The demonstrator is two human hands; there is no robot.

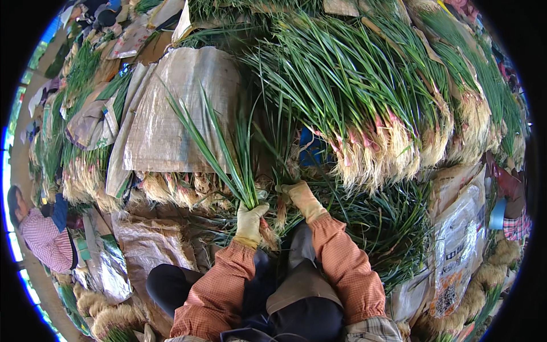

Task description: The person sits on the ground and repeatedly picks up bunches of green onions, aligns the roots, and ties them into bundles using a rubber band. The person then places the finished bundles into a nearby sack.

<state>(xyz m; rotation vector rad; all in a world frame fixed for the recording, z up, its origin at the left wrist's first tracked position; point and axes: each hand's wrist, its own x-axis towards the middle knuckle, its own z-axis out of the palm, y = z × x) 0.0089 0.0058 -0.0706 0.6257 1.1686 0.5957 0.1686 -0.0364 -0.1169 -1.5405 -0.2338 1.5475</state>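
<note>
My left hand [251, 220], in a pale glove, is closed around a small bunch of green plants [239, 175], whose leaves fan up and to the left. Their reddish bases and pale roots show below the fist. My right hand [302, 199], gloved too, grips another small bunch [280, 209] at its base, roots hanging down, leaves running upward. Both forearms wear orange checked sleeves. To the upper right lies a large pile of similar plants [350, 98], with pinkish stems and long pale roots towards me.
A woven plastic sheet [183, 107] covers rooted plants [179, 188] at left. Loose green leaves [384, 226] lie heaped right of my legs. Printed sacks [457, 243] stand farther right. A person in a checked shirt [47, 239] sits at far left; another person's sleeve [517, 226] shows at far right.
</note>
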